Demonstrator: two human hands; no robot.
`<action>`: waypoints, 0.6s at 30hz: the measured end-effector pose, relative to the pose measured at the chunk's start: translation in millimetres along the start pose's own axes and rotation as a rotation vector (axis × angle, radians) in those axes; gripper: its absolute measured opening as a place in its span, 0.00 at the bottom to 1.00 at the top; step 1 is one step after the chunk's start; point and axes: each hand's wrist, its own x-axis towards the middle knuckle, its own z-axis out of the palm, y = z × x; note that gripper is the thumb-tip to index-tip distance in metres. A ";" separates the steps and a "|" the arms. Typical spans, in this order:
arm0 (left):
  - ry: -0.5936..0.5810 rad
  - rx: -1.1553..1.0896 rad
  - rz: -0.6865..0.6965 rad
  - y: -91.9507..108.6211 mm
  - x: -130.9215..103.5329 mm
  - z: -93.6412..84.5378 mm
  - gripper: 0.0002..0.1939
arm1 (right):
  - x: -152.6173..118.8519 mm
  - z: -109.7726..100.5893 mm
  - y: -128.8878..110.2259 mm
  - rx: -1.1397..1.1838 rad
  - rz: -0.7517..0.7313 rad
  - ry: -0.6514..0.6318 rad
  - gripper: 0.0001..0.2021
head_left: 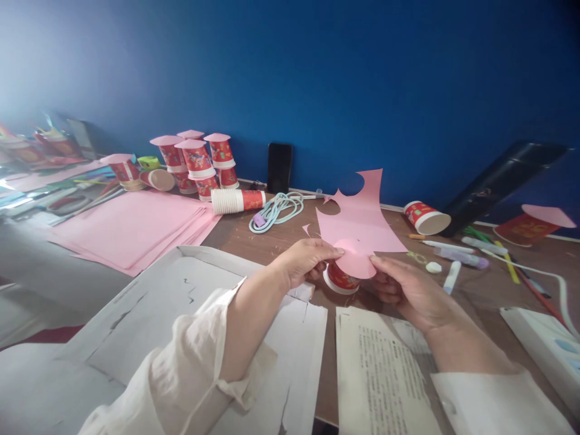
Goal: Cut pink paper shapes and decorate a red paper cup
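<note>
A pink paper disc [357,261] lies over the base of an upside-down red paper cup [341,281] near the middle of the table. My left hand [310,261] pinches the disc's left edge, and my right hand [403,287] pinches its right edge. Just behind is a pink sheet [362,220] with rounded pieces cut from its upper left. Stacked red cups topped with pink discs [198,160] stand at the back left. A nested row of cups [238,201] lies on its side near them.
Pink sheets [136,226], a white box lid [181,302] and a coiled cable [278,211] are to the left. A printed booklet [376,374] lies in front. Pens, a tipped cup [426,217] and a power strip [548,338] sit right. A phone [280,167] leans against the blue wall.
</note>
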 end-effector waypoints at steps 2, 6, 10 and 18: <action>0.004 0.000 -0.010 0.7 -0.4 0.2 0.18 | -0.1 -0.1 -0.4 -0.004 0.012 0.002 0.21; 0.012 0.006 -0.023 1.3 -0.5 0.6 0.16 | -0.5 1.2 -1.4 -0.029 0.026 0.006 0.22; 0.019 0.005 -0.025 0.4 0.7 0.6 0.15 | -0.9 3.4 -1.8 -0.039 0.028 0.021 0.22; 0.104 0.185 0.147 1.1 0.9 -1.5 0.21 | -1.1 -6.7 -6.0 -0.272 -0.179 0.100 0.22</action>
